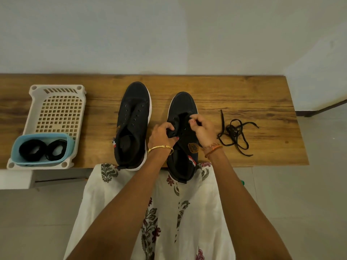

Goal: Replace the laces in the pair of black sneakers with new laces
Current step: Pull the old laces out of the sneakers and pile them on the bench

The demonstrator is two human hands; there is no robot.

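A long wooden bench (244,94) runs along a pale wall, with grey floor below. On it stand two black sneakers with toes toward the wall. The left sneaker (134,117) has bare eyelets and no lace. The right sneaker (183,132) sits just beside it, its heel overhanging the near edge above a white floral garment (199,203). The left hand (162,136) grips that shoe's eyelet flap, fingers curled over it. The right hand (201,128) has its fingertips pinched at the opposite flap; it seems to hold something small and dark, though I cannot tell what. To the right, apart from the shoes, lies a loose black lace (235,133) in a tangle. At the left end a white perforated tray (56,106) holds a blue tub (15,149) containing two coiled black laces (42,149).
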